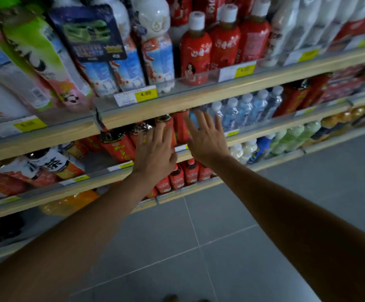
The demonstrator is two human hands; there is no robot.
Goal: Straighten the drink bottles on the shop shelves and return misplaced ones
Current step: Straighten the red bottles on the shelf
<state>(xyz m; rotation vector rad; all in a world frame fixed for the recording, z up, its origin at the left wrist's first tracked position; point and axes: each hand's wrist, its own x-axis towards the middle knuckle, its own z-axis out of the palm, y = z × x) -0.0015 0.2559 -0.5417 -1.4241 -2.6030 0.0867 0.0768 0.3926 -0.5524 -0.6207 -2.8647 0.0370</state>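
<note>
**Red bottles (118,147) could topple on the middle shelf**

Both my hands are flat with fingers spread, holding nothing. My left hand (155,151) lies against them. My right hand (207,142) lies where they meet the water bottles (244,112), behind the shelf rail (264,130). I judge an uneven shove could tip one into its neighbours, or send one over the rail onto the floor (220,214).

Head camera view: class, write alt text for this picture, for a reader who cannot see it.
A person's left hand and right hand reach, fingers straight, to a row of red bottles with dark caps on a shop shelf. Clear water bottles stand beside them, and white-capped red bottles on the shelf above.
</note>
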